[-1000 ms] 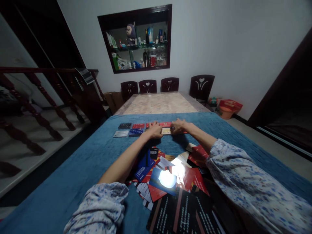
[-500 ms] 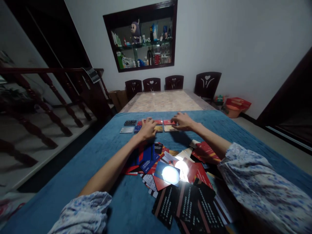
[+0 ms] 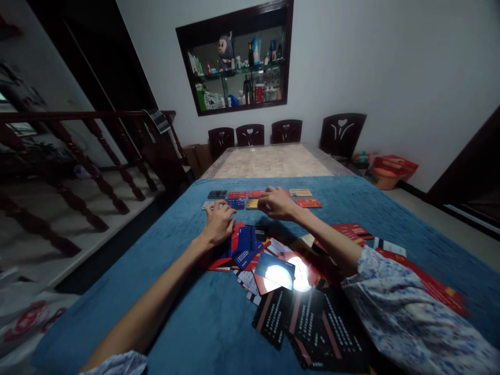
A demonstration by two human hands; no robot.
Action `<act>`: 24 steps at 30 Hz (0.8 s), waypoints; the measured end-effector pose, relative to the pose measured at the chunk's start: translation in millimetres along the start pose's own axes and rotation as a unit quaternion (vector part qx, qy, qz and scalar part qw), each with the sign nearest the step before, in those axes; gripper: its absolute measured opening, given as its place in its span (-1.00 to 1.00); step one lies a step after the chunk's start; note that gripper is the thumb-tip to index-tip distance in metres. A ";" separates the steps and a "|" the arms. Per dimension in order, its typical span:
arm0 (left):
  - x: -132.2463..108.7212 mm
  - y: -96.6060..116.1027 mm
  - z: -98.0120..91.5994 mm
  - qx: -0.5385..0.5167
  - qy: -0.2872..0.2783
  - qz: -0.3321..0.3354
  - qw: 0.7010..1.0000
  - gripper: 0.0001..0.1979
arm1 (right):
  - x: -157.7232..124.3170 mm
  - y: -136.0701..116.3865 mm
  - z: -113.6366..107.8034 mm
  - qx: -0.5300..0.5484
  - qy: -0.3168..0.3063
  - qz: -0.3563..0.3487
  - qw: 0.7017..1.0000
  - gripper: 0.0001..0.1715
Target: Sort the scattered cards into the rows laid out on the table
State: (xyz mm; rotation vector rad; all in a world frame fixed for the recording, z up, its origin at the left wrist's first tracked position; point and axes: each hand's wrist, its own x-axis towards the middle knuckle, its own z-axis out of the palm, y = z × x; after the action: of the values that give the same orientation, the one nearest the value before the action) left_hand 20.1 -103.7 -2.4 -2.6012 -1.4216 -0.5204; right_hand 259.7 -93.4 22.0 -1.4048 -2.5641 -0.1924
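Two rows of bank-style cards lie across the blue cloth (image 3: 175,239). My left hand (image 3: 219,223) is low over the front row's left end, fingers bent and apart, by a pale card (image 3: 207,206) and a blue card (image 3: 236,204). Curled closely together, the fingers of my right hand (image 3: 278,202) reach down at a gold card (image 3: 252,204); the hand hides what is under them. Past that hand lie a yellow card (image 3: 300,192) and a red card (image 3: 308,203). Nearer to me spreads a loose heap with blue cards (image 3: 247,238) and black cards (image 3: 302,317).
Several dark chairs (image 3: 250,134) stand around the stone-topped table (image 3: 269,161). A wooden railing (image 3: 97,140) runs along the left. At the right are an orange tub (image 3: 385,179) and more red cards (image 3: 425,281). Light glares on the heap.
My left hand has moved left and nearer to me, off the middle cards. My right hand has moved left, uncovering the cards at the rows' right end. The view has turned slightly left.
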 end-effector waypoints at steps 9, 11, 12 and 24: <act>-40.3 -36.7 -10.9 -0.015 -0.002 -0.062 0.998 -0.75 | 16.7 -40.0 13.1 0.059 0.002 -0.089 0.994 -0.77; -45.1 -39.4 -13.8 -0.018 -0.013 -0.064 0.998 -0.75 | 19.8 -49.7 16.1 0.067 -0.009 -0.107 0.992 -0.77; -46.8 -39.5 -15.1 -0.019 -0.018 -0.062 0.998 -0.74 | 21.0 -54.7 17.8 0.071 -0.013 -0.118 0.990 -0.75; -53.0 -27.4 -17.2 -0.012 -0.093 -0.023 0.995 -0.73 | 23.9 -94.5 35.0 0.051 -0.090 -0.199 0.975 -0.57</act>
State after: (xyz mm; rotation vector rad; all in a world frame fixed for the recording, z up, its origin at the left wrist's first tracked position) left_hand -33.1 -135.4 -6.8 -2.7041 -1.5404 -0.3075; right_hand 163.2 -117.1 -7.3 -0.8975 -2.9360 0.0070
